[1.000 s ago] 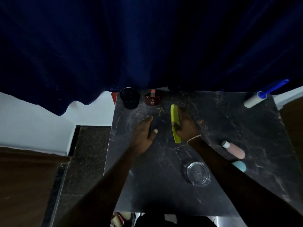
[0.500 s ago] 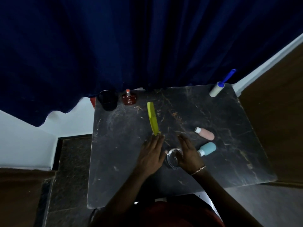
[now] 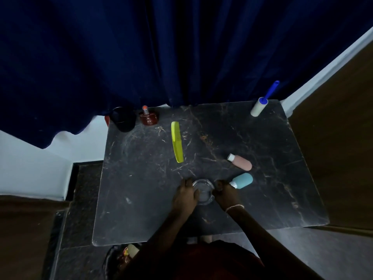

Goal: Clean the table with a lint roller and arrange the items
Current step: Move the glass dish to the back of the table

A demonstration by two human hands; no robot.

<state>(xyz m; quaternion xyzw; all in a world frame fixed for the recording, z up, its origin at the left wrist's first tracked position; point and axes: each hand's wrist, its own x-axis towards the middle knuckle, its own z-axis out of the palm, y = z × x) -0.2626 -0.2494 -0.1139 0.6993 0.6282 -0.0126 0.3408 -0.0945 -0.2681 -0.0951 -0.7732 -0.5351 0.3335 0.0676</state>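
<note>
Head view: left hand point(image 3: 184, 196) and right hand point(image 3: 225, 193) cupped on either side of glass ashtray point(image 3: 202, 191) near table point(image 3: 141, 209) front edge. Likely heavy, slick, breakable; best gripped by rim.

Above and behind everything you see a dark blue curtain point(image 3: 181, 49) hanging in heavy folds; its lower edge drapes low on your left. Under that edge a white wall point(image 3: 30, 164) shows, and a white strip of wall point(image 3: 323, 65) runs diagonally on your right. Beside that strip stands a brown wooden panel point(image 3: 341, 138). Below, the floor point(image 3: 80, 209) is dark speckled stone with a black border, and a brown surface point(image 3: 26, 239) fills the lower left corner. Near the bottom edge lies something small and colourful point(image 3: 125, 254), too dim to identify.
</note>
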